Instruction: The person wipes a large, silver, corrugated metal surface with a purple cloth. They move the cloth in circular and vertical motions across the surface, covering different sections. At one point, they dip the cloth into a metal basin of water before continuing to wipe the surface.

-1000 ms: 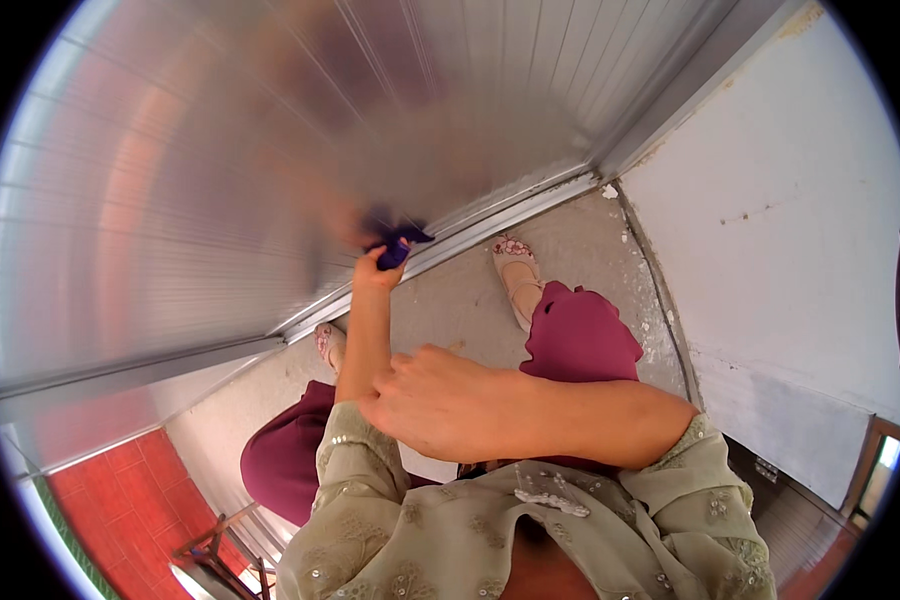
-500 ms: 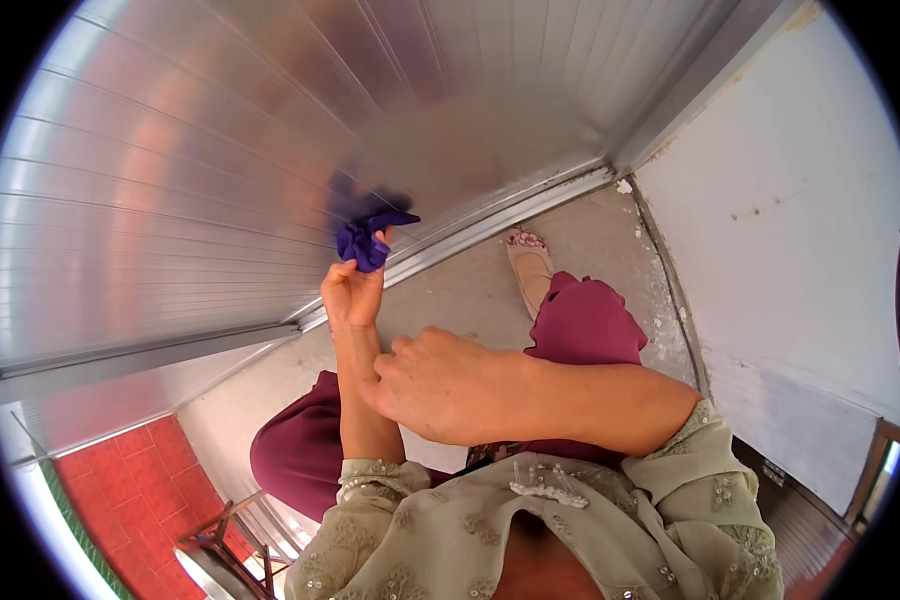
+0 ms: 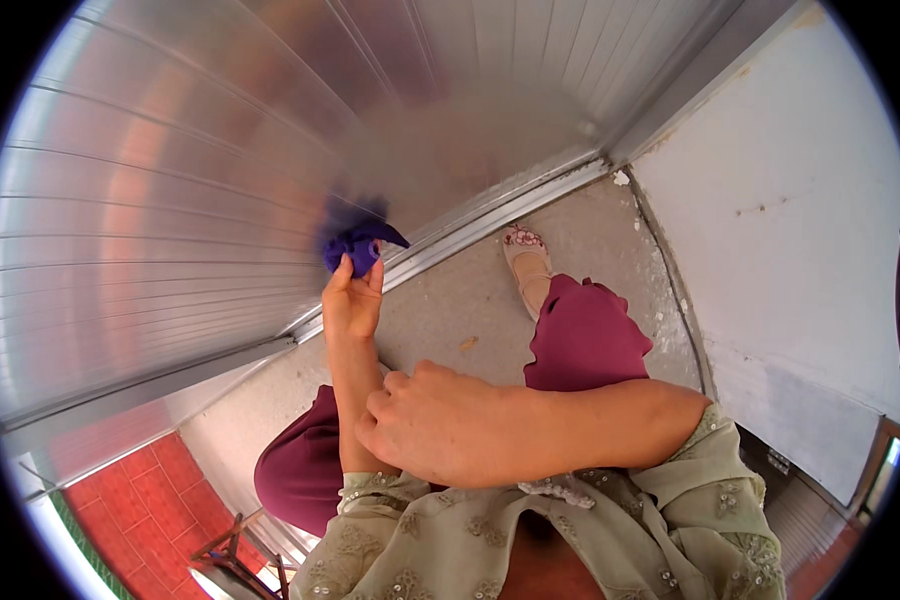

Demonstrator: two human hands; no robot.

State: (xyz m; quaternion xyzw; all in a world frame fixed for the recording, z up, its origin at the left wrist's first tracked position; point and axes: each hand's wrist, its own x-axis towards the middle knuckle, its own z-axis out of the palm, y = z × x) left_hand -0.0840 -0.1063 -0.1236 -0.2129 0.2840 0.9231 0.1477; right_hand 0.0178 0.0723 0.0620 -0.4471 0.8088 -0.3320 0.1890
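A crumpled purple cloth (image 3: 354, 252) is gripped in the fingers of my left hand (image 3: 352, 308), low against the ribbed, shiny metal panel (image 3: 200, 190). The panel mirrors the cloth as a dark purple patch. One pointed end of the cloth sticks out to the right. My right hand (image 3: 425, 422) lies across my left forearm, back of the hand up. Its fingers are curled with their tips hidden, so I cannot make out what they hold, if anything.
Along the panel's foot runs a metal rail (image 3: 500, 208) above the concrete floor (image 3: 450, 300). A white wall (image 3: 770, 220) stands to the right. My foot in a flowered shoe (image 3: 525, 245) is near the rail. At lower left are red tiles (image 3: 150, 500) and a dark-framed piece of furniture (image 3: 232, 560).
My left hand and the cloth have shifted slightly left along the panel, and the cloth's pointed end has dropped a little. My right hand stays over the left forearm, slightly lower in view.
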